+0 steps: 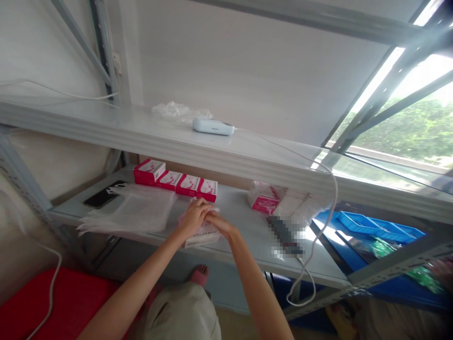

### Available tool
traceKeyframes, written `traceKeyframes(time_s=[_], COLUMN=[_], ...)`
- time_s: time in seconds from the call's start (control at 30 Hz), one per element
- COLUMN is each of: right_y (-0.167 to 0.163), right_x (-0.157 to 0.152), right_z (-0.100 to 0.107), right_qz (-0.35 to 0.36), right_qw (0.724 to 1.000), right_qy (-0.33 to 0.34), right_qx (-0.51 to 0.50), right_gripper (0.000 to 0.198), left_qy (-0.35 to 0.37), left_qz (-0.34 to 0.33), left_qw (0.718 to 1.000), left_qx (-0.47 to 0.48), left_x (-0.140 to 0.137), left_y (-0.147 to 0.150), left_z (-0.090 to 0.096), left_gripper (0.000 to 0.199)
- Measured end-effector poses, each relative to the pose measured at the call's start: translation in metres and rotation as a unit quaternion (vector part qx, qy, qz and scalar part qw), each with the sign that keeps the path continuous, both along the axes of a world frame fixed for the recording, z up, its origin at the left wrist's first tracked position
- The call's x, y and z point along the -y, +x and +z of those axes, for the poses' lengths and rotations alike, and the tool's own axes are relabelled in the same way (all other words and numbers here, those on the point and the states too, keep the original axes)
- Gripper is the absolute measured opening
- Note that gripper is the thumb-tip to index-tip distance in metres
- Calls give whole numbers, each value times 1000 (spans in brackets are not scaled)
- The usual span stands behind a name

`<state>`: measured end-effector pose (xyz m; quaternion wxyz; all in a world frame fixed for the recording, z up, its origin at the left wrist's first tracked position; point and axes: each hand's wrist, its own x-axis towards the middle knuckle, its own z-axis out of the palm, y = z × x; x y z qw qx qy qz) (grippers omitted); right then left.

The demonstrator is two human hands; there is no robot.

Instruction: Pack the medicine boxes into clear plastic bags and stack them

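My left hand (pixel 195 216) and my right hand (pixel 218 223) meet over a small box in a clear plastic bag (pixel 202 238) near the front edge of the lower shelf. The fingers of both hands are bent and close together on the crinkled plastic, and they cover most of the box. Just behind them, several red-and-white boxes (pixel 189 184) stand in a row. To the left lies a stack of clear plastic bags (pixel 141 208), flat on the shelf. Another red box in clear plastic (pixel 264 204) sits to the right.
A black phone (pixel 102 196) lies at the left. A blurred dark device (pixel 285 235) with a white cable (pixel 331 215) is at the right. Above, the upper shelf (pixel 148 127) carries a pale blue device (pixel 213 126) and crumpled plastic (pixel 173 111). Blue trays (pixel 380 227) stand far right.
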<state>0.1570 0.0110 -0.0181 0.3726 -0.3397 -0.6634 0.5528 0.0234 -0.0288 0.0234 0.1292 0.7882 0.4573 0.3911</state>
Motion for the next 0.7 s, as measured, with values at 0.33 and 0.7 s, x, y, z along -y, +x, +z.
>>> traceKeyframes(time_s=[0.33, 0.7], right_y=[-15, -26], right_x=[14, 19], right_z=[1, 7], right_qz=[-103, -193], right_qw=[989, 965], right_qy=[-62, -108], right_qx=[-89, -138], right_gripper=[27, 27], left_qy=[-57, 39], left_qz=[-104, -10], left_qw=[986, 991], left_qx=[-114, -126], left_x=[-22, -2], left_y=[-14, -55], left_z=[25, 37], left_gripper=[23, 19])
